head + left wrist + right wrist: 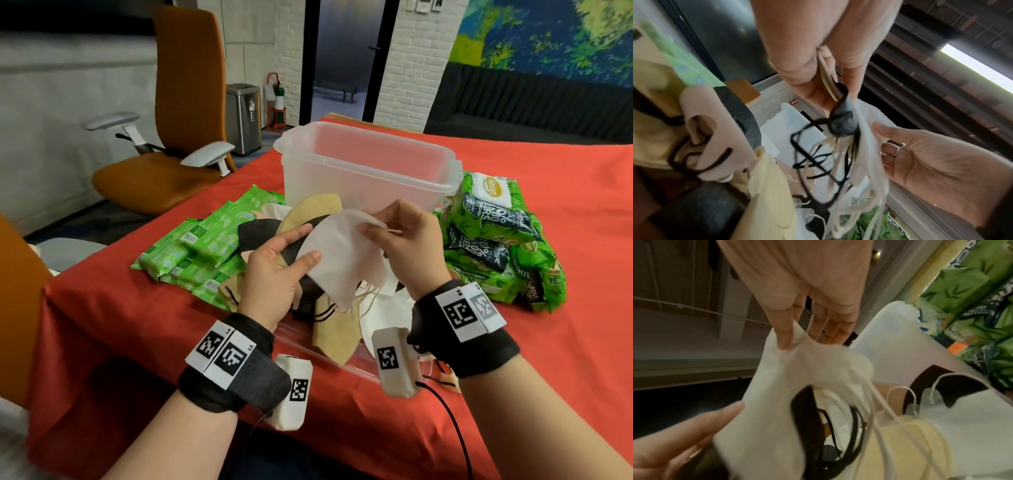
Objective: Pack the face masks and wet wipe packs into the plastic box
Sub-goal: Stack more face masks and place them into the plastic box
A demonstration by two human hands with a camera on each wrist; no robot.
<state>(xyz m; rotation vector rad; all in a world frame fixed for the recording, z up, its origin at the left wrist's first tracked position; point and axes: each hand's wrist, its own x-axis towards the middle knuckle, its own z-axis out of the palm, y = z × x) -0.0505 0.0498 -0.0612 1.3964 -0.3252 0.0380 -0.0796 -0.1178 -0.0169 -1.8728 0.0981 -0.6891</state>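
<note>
The person is gathering loose face masks into one stack before loading them. The left hand grips a small fan of masks, tan, black and white, thumb on top of the white mask and fingers curled underneath. The right hand pinches the upper edge of that same white mask between thumb and forefinger, its other fingers loosely extended. The stack is held in the air over the mask pile, which lies on the red-covered desk just in front of the plastic box. The box stands upright and open, and nothing can be seen inside it. Flat green wet wipe packs lie to its left, bulkier green wipe packs to its right.

To do this step well, the right hand should probably square the white mask onto the others so their folded edges line up, since a tidy stack takes less room in the box. The left wrist view shows black and white ear loops dangling in a tangle below the grip; these look likely to snag masks left on the pile or catch on the box rim. Tucking the loops against the stack before lifting it over the rim would help, and laying the masks flat against one wall should leave space for the wipe packs.
</note>
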